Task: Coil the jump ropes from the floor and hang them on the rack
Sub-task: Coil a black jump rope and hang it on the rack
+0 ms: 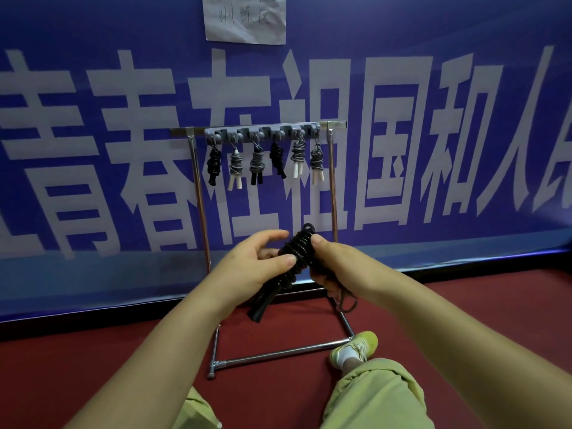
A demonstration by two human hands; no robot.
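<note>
Centrally, my left hand (257, 261) and right hand (329, 264) both close around a coiled black jump rope (297, 252), handles hanging down, near the rack (263, 131), where six coiled ropes (257, 164) hang.

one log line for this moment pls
stage: coiling | both hands: left hand and right hand grip black jump rope, mostly coiled | rack: six ropes hung | held rope: not yet hung
</note>
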